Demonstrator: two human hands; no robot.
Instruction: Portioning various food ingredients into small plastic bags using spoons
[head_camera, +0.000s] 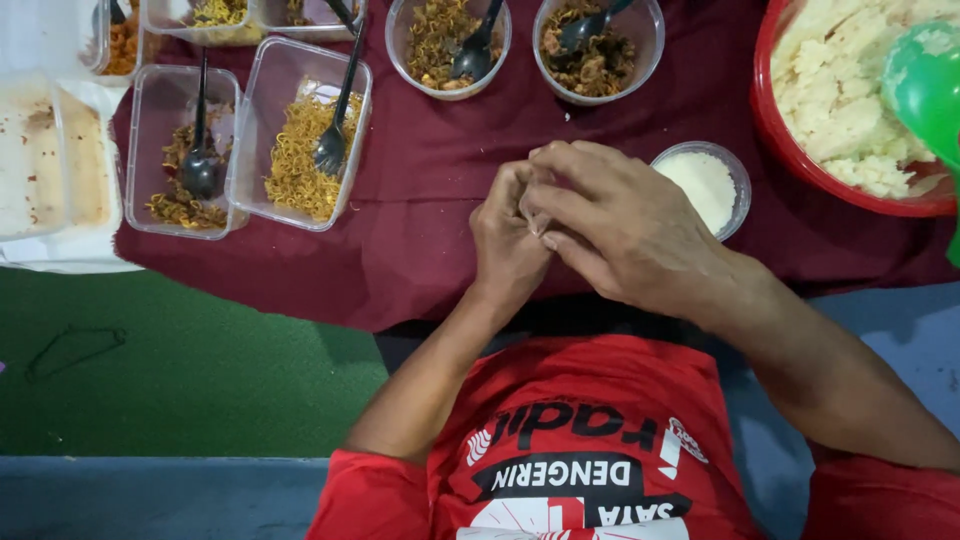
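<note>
Looking down from my head camera, my left hand (508, 235) and right hand (610, 222) are pressed together over the maroon-clothed worktop (420, 190), fingers curled round something I cannot see. Just beyond the right hand sits a small clear bowl (735, 180) of white powder; I judge a careless wrist could tip it. Farther out, rectangular tubs (262, 120) hold fried noodles with black spoons (335, 140), round cups (400, 40) hold dark toppings, and a red basin (790, 150) holds pale mashed food.
</note>
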